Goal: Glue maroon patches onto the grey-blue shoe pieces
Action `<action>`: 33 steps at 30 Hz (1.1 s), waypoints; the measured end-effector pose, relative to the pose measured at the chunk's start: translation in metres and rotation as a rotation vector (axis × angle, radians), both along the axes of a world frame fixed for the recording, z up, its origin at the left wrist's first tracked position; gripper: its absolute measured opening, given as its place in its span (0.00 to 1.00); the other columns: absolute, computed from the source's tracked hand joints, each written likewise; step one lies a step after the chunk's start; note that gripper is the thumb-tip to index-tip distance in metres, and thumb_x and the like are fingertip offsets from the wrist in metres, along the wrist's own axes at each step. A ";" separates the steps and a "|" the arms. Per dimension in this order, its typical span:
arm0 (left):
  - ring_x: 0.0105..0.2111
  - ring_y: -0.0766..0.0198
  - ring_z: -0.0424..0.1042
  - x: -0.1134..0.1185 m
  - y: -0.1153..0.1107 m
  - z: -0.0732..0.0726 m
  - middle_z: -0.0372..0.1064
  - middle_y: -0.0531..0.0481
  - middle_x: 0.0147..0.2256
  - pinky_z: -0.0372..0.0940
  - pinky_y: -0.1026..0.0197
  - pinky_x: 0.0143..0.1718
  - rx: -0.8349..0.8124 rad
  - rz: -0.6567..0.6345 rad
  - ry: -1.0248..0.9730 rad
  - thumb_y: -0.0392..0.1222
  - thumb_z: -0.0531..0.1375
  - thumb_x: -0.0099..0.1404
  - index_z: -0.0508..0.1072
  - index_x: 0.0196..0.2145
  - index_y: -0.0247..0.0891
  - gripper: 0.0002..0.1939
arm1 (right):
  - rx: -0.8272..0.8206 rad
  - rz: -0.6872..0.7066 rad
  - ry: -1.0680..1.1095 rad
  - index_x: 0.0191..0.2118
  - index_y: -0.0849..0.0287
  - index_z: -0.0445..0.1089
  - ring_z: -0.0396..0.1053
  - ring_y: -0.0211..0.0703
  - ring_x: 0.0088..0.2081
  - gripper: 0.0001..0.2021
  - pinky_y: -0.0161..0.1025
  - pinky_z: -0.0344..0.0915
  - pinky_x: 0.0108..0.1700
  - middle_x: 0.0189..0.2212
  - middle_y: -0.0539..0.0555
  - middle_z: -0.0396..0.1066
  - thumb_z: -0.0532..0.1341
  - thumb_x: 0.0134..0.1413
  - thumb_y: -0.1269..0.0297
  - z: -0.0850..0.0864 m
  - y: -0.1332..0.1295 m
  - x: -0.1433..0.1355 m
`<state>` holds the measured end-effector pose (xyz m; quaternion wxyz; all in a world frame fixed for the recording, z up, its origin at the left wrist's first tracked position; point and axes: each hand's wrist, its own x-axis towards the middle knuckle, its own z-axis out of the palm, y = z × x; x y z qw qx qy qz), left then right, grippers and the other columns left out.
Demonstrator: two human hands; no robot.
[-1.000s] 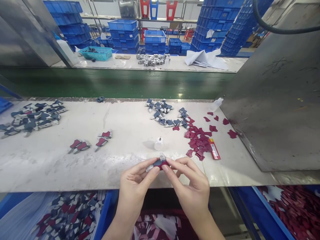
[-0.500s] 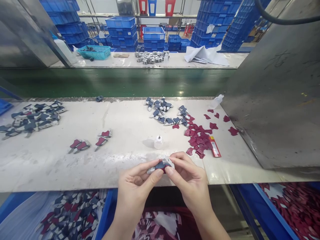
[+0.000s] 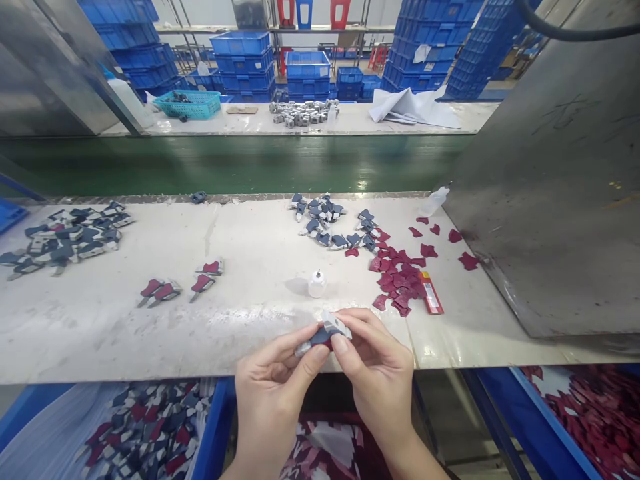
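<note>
Part [image 3: 319,337] in blue, grey and maroon, pinched snugly between left hand [image 3: 280,380] and right hand [image 3: 377,370], half covered, above the table [image 3: 125,340] near its edge! Blue bins [image 3: 218,420] below, cut off. Scrawl [image 3: 567,111] on metal panel [image 3: 545,220], unreadable; label [image 3: 431,293] on red packet [image 3: 435,303], too small.

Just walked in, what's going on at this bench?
A person's left hand and right hand together pinch a small grey-blue part with dark red showing on it, near the table's front edge. A small white bottle stands just beyond. Loose red pieces lie to the right; four red-faced parts lie to the left.
</note>
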<state>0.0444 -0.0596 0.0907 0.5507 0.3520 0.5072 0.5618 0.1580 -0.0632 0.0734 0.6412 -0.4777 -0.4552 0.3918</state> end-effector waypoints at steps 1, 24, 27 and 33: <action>0.33 0.58 0.82 0.001 0.000 0.000 0.82 0.50 0.35 0.77 0.67 0.36 0.000 0.006 0.002 0.36 0.73 0.51 0.83 0.36 0.43 0.12 | -0.001 -0.008 0.005 0.43 0.49 0.78 0.72 0.41 0.40 0.11 0.35 0.71 0.39 0.38 0.52 0.72 0.64 0.57 0.70 0.000 0.000 -0.001; 0.30 0.57 0.81 -0.006 0.004 -0.003 0.82 0.46 0.33 0.77 0.65 0.35 -0.124 0.051 0.006 0.44 0.73 0.50 0.83 0.38 0.38 0.16 | 0.032 0.202 -0.128 0.55 0.44 0.71 0.70 0.46 0.48 0.20 0.40 0.72 0.45 0.46 0.54 0.70 0.66 0.58 0.63 -0.012 0.006 0.014; 0.30 0.56 0.81 -0.007 0.006 -0.001 0.81 0.46 0.31 0.78 0.62 0.34 -0.173 0.014 0.020 0.47 0.72 0.52 0.83 0.38 0.37 0.17 | 0.140 0.105 -0.332 0.58 0.43 0.67 0.69 0.47 0.48 0.30 0.43 0.73 0.45 0.47 0.54 0.69 0.72 0.49 0.65 -0.014 0.008 0.023; 0.36 0.52 0.81 -0.013 0.006 0.001 0.82 0.46 0.35 0.76 0.59 0.41 -0.129 -0.126 0.118 0.47 0.70 0.54 0.84 0.38 0.39 0.14 | 0.440 -0.056 -0.698 0.45 0.48 0.73 0.66 0.49 0.46 0.16 0.52 0.68 0.50 0.40 0.53 0.72 0.71 0.50 0.70 -0.005 0.016 0.035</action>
